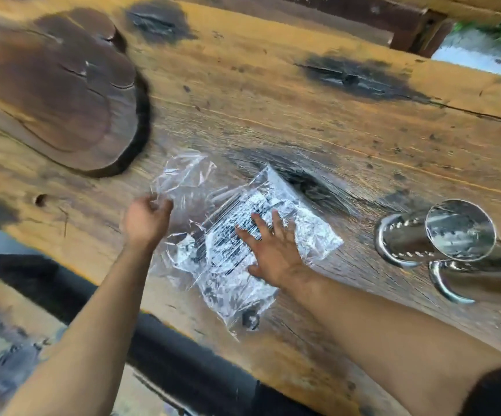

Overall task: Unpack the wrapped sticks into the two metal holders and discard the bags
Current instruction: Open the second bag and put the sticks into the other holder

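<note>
A clear plastic bag of wrapped sticks [309, 226] lies flat in the middle of the wooden table [273, 94]. My right hand [273, 250] rests on it with fingers spread and straight. A second, crumpled clear bag [183, 175] lies just to its left, and my left hand [145, 217] pinches its near edge with curled fingers. Two shiny metal holders stand at the right: one [441, 232] near the bag, the other [483, 280] partly cut off by the frame edge. The picture is motion-blurred.
A dark round wooden slab [60, 91] lies on the table at the far left. The table's near edge runs diagonally below my arms, with a dark bench [183, 355] beneath it. Beyond the table's far edge are a wooden beam and greenery at the top right.
</note>
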The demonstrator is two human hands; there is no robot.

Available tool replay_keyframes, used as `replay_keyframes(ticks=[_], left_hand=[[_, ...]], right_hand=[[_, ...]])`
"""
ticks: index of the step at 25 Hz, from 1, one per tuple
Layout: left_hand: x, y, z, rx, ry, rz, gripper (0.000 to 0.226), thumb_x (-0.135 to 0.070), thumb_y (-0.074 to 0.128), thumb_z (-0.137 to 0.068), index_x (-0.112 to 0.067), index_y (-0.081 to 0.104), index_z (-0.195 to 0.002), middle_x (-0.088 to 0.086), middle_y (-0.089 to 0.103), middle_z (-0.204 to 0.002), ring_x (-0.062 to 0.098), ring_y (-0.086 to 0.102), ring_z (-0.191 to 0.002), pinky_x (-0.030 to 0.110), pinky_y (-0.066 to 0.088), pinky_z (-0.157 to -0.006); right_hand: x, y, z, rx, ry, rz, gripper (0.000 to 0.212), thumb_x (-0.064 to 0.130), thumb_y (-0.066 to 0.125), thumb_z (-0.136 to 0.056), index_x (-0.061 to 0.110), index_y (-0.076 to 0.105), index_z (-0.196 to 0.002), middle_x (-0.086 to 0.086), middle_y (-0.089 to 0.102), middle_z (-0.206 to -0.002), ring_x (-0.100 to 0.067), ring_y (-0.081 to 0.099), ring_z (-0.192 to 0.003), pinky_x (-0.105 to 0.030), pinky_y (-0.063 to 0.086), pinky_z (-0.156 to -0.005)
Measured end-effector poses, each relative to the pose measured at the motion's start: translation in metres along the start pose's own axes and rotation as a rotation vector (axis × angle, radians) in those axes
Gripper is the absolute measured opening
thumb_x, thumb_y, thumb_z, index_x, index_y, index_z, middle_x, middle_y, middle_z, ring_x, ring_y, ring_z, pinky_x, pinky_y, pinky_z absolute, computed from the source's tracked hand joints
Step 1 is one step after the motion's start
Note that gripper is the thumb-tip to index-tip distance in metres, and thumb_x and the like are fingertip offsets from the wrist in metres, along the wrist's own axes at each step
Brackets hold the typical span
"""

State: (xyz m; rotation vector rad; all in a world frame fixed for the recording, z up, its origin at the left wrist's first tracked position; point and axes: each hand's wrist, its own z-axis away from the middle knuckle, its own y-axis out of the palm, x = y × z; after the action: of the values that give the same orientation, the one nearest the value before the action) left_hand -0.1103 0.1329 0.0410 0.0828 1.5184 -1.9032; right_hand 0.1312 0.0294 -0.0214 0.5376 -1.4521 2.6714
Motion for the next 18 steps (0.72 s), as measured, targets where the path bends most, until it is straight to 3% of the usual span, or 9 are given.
replay_keyframes(ticks=[3, 7, 10, 12, 14, 16, 18], left_hand=[[-0.035, 0.015, -0.041, -0.004, 0.148, -0.389, 0.049, -0.054, 0.054, -0.095, -0.024, 0.062, -0.134, 0.025, 0.058, -0.129, 0.043, 0.048, -0.127, 0.05, 0.038, -0.109], [-0.116, 0.057, -0.077, 0.08, 0.307, -0.538, 0.052, -0.052, 0.049, -0.1, -0.024, 0.051, -0.144, 0.025, 0.047, -0.138, 0.044, 0.04, -0.132, 0.054, 0.031, -0.109], [-0.164, 0.1, -0.086, 0.197, 0.425, -0.552, 0.066, -0.05, 0.057, -0.098, -0.017, 0.038, -0.152, 0.025, 0.04, -0.148, 0.043, 0.035, -0.138, 0.055, 0.036, -0.112], [-0.186, 0.124, -0.084, 0.272, 0.464, -0.518, 0.084, -0.048, 0.062, -0.096, -0.018, 0.019, -0.161, 0.023, 0.02, -0.164, 0.042, 0.02, -0.151, 0.056, 0.03, -0.12], [-0.204, 0.138, -0.074, 0.291, 0.501, -0.553, 0.095, -0.051, 0.061, -0.096, -0.018, 0.004, -0.164, 0.019, 0.003, -0.17, 0.039, 0.005, -0.157, 0.054, 0.024, -0.124], [-0.213, 0.147, -0.055, 0.224, 0.568, -0.597, 0.09, -0.052, 0.054, -0.099, -0.015, 0.005, -0.164, 0.019, 0.004, -0.171, 0.038, 0.005, -0.158, 0.053, 0.019, -0.126], [-0.207, 0.147, -0.022, 0.148, 0.696, -0.517, 0.076, -0.044, 0.052, -0.1, -0.008, 0.023, -0.16, 0.023, 0.018, -0.167, 0.041, 0.02, -0.154, 0.054, 0.021, -0.125]], right_hand=[[-0.017, 0.011, 0.009, 0.034, 0.028, -0.01, 0.09, 0.048, 0.063, -0.094, 0.048, 0.0, -0.158, -0.001, -0.021, -0.168, -0.047, -0.027, -0.148, -0.07, -0.01, -0.118], [-0.033, 0.024, 0.051, 0.013, 0.141, -0.036, 0.079, 0.055, 0.043, -0.101, 0.05, -0.014, -0.155, -0.002, -0.026, -0.165, -0.046, -0.024, -0.15, -0.069, -0.011, -0.118], [-0.032, 0.038, 0.08, -0.013, 0.214, -0.06, 0.078, 0.054, 0.051, -0.097, 0.049, 0.002, -0.159, -0.006, -0.001, -0.171, -0.051, 0.003, -0.153, -0.072, 0.012, -0.118], [-0.032, 0.049, 0.097, 0.021, 0.259, -0.088, 0.081, 0.057, 0.061, -0.089, 0.047, 0.019, -0.158, -0.008, 0.026, -0.167, -0.051, 0.031, -0.146, -0.069, 0.035, -0.108], [-0.033, 0.06, 0.115, 0.05, 0.317, -0.14, 0.082, 0.057, 0.067, -0.082, 0.046, 0.03, -0.154, -0.008, 0.041, -0.159, -0.048, 0.047, -0.135, -0.064, 0.048, -0.097], [-0.036, 0.068, 0.134, 0.056, 0.362, -0.174, 0.082, 0.059, 0.069, -0.077, 0.046, 0.037, -0.152, -0.006, 0.05, -0.152, -0.045, 0.055, -0.129, -0.061, 0.054, -0.089], [-0.037, 0.075, 0.147, 0.043, 0.397, -0.191, 0.083, 0.058, 0.068, -0.077, 0.045, 0.036, -0.152, -0.006, 0.051, -0.151, -0.044, 0.056, -0.128, -0.061, 0.054, -0.09]])
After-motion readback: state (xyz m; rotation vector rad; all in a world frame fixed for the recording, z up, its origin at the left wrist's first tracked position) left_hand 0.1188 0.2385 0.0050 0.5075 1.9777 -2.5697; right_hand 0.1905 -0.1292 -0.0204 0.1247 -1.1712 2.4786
